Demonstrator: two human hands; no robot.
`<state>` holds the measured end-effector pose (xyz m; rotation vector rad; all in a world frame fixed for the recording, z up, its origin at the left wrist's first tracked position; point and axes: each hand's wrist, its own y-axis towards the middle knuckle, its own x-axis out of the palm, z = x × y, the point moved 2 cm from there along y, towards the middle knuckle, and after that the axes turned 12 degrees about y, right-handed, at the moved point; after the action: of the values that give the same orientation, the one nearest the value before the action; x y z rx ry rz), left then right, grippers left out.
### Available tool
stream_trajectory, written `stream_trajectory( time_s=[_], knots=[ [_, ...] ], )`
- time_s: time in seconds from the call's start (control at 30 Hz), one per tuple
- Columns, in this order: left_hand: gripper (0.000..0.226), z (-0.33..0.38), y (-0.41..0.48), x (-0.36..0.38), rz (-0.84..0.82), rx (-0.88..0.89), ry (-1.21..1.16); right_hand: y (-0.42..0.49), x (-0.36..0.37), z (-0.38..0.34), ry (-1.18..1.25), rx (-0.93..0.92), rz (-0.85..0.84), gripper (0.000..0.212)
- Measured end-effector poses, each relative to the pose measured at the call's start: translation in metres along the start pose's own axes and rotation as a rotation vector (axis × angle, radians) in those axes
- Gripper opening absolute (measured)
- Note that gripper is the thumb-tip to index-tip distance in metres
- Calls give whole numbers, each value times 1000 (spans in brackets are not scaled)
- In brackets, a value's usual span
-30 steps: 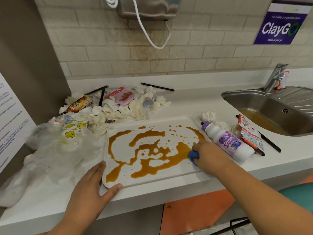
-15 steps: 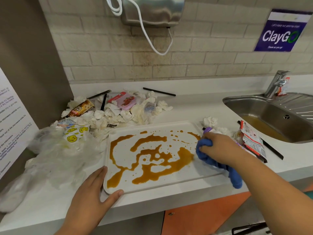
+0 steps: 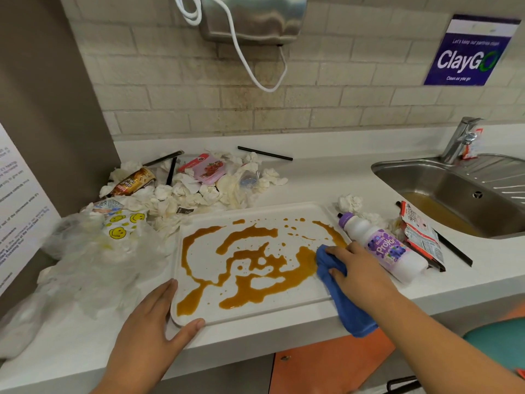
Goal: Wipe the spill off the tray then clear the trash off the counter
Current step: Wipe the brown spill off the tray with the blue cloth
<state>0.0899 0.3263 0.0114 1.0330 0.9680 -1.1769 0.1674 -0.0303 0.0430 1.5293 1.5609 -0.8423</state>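
A white tray [image 3: 211, 268] lies on the white counter [image 3: 321, 177], covered with a brown liquid spill [image 3: 255, 268]. My left hand [image 3: 147, 336] rests flat at the tray's near left corner, thumb against its front rim. My right hand [image 3: 360, 271] presses a blue cloth [image 3: 345, 305] onto the tray's right side at the spill's edge; the cloth's tail hangs over the counter's front. Trash lies around: crumpled tissues and wrappers [image 3: 196, 186] behind the tray, a white plastic bag [image 3: 93, 263] at the left, a purple-capped bottle [image 3: 383, 245] and a red wrapper [image 3: 420, 237] at the right.
A steel sink [image 3: 466, 191] holding brown water sits at the right with a tap [image 3: 460, 137]. Black straws [image 3: 264, 153] lie near the back wall. A hand dryer [image 3: 252, 15] with a white cord hangs above. Orange cabinet doors [image 3: 326, 365] are below the counter.
My right hand with the blue cloth lifted toward the tray's right rim, then came back down onto the tray by the spill. The left hand stayed at the corner. The view shifted slightly.
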Motion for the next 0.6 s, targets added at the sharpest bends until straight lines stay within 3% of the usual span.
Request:
stream_trajectory(
  time_s=[0.1, 0.6],
  knots=[
    [101, 0, 0, 0, -5, -6, -10, 2, 2, -6, 58, -32, 10, 28],
    [100, -1, 0, 1, -6, -9, -11, 10, 2, -16, -32, -75, -162, 31]
  ],
)
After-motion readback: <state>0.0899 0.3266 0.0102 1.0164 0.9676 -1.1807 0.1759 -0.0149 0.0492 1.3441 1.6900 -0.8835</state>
